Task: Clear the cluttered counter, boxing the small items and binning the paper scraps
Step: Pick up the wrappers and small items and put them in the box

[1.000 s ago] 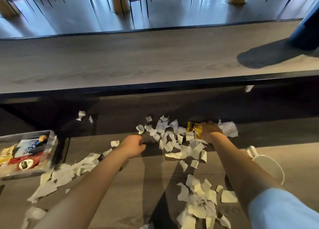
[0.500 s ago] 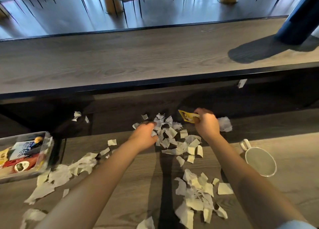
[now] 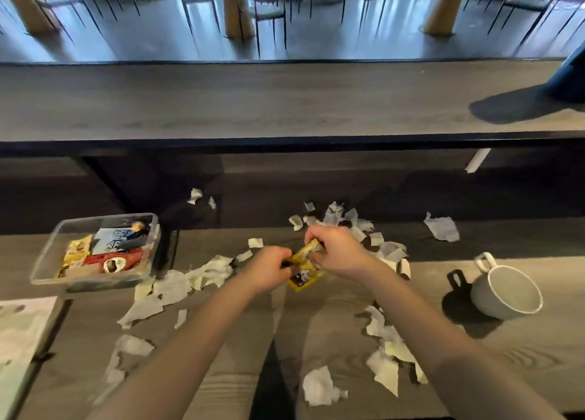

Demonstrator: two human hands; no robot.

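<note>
Both hands meet above the middle of the counter on a small yellow packet [image 3: 304, 272]. My right hand [image 3: 337, 250] pinches its upper end and my left hand [image 3: 269, 269] grips its lower left edge. Torn white paper scraps [image 3: 384, 356] lie scattered around and in front of the hands, with more scraps [image 3: 177, 285] to the left. A clear plastic box [image 3: 95, 252] with several small packets and cards inside sits at the left, apart from both hands.
A grey cup [image 3: 505, 296] lies on its side at the right. A larger paper piece [image 3: 443, 228] rests near the dark back ledge. A white-lined container edge [image 3: 22, 334] shows at the lower left. A raised wooden bar top [image 3: 253, 103] runs behind.
My right hand lifted the yellow packet from the back scrap pile and brought it nearer. My left hand moved right and took hold of the packet too.
</note>
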